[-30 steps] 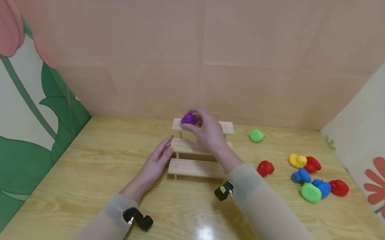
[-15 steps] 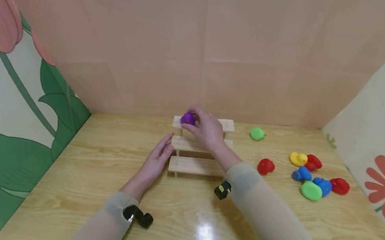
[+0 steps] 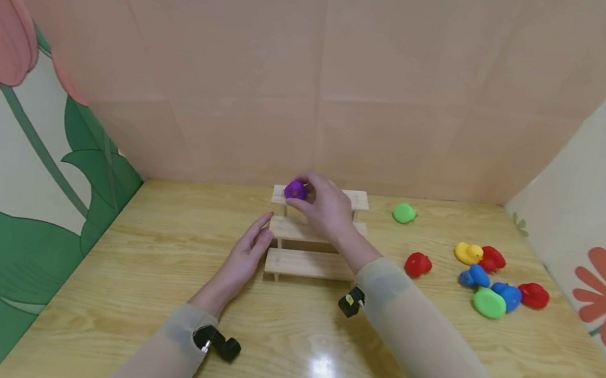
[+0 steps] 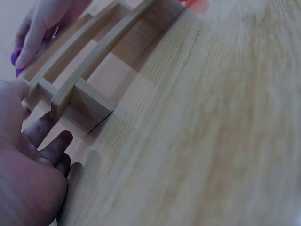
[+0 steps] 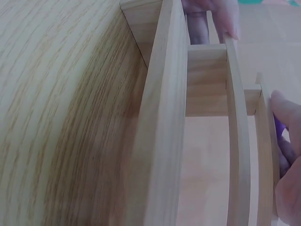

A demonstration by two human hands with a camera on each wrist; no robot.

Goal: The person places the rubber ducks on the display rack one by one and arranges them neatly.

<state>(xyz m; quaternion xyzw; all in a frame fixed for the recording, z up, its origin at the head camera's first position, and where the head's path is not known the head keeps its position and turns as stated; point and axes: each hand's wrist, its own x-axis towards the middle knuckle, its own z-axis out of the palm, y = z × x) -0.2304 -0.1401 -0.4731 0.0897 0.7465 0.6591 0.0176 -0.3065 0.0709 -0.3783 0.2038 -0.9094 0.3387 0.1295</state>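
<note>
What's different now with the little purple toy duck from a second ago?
Nothing has plainly moved, been grabbed or let go. The right hand still holds the small purple toy duck at the top step of the pale wooden three-step stand, towards its left end. The left hand stays by that end, and the red, yellow, blue and green toy ducks stay put on the right.

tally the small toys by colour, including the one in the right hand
Purple toy: 1
Yellow toy: 1
Green toys: 2
Blue toys: 2
Red toys: 3
Total: 9
</note>
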